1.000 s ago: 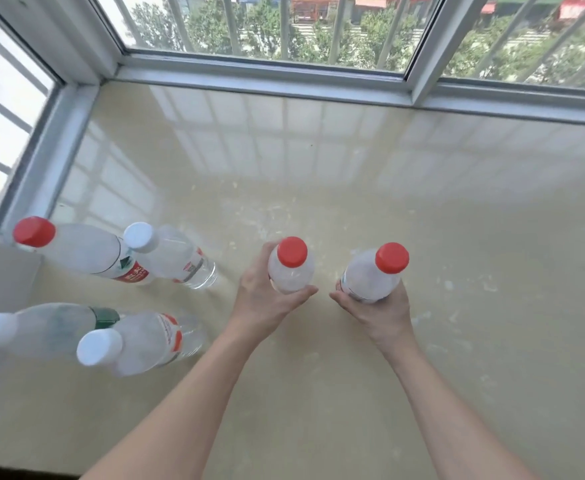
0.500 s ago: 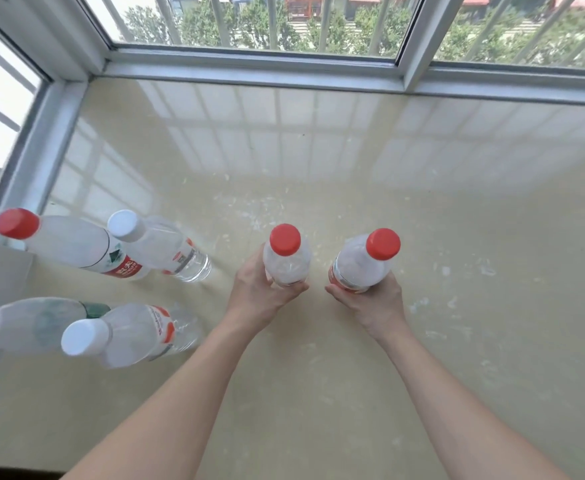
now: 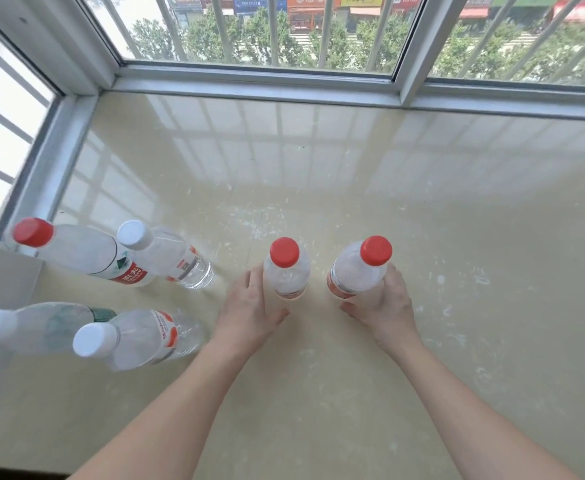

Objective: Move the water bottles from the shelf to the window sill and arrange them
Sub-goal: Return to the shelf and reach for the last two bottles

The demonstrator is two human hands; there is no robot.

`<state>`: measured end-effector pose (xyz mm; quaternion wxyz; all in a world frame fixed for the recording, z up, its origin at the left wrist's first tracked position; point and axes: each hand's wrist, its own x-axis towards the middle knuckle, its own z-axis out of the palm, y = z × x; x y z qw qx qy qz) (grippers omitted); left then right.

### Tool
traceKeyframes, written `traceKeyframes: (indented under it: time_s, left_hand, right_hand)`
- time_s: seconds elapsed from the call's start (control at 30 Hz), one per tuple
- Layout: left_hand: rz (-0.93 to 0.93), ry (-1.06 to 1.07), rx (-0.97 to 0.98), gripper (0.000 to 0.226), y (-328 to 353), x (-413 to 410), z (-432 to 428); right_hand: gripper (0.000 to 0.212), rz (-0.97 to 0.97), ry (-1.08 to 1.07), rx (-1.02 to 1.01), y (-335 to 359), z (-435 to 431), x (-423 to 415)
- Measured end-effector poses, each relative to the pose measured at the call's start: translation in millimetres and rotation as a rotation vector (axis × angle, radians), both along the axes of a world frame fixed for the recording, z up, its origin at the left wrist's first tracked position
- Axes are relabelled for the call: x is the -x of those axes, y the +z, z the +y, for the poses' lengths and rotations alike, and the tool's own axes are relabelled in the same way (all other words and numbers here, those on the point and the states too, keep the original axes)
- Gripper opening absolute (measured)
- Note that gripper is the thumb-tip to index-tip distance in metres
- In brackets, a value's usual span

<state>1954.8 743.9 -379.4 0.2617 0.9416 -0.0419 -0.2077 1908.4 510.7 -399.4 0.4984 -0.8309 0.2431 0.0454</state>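
Note:
Two red-capped water bottles stand near the middle of the beige window sill (image 3: 422,209). My left hand (image 3: 249,313) lies beside the left bottle (image 3: 286,271). Its fingers rest along the bottle's left side, and the thumb is spread out in front of the base, off the plastic. My right hand (image 3: 384,303) grips the right bottle (image 3: 357,271) low down, with fingers wrapped round its right side and the thumb under the red label. Its base is hidden by my palm.
Several more bottles stand at the sill's left end: a red-capped one (image 3: 76,251), a white-capped one (image 3: 166,258), another white-capped one (image 3: 135,337) and a green-labelled one (image 3: 24,327). A metal window frame (image 3: 256,84) borders the back and left.
My left thumb has come away from the left bottle and the hand has loosened. My right hand keeps its hold. Both bottles stay in about the same spot.

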Motion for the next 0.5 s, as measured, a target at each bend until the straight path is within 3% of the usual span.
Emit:
traceKeyframes:
  time_s: [0.1,0.17,0.3,0.5]
  left_hand:
    - [-0.047,-0.192,-0.256,0.082,17,23,7]
    - [-0.089,-0.234,-0.317,0.087,33,38,10]
    - [-0.148,-0.271,-0.378,0.08,77,62,8]
    - [-0.41,-0.337,-0.289,0.068,176,77,4]
  right_hand:
    - [0.095,0.142,0.199,0.239,19,-21,22]
    - [0.092,0.154,0.347,0.386,36,-34,37]
    - [0.078,0.12,0.466,0.57,88,-48,55]
    - [0.062,-0.139,0.456,0.769,177,-42,68]
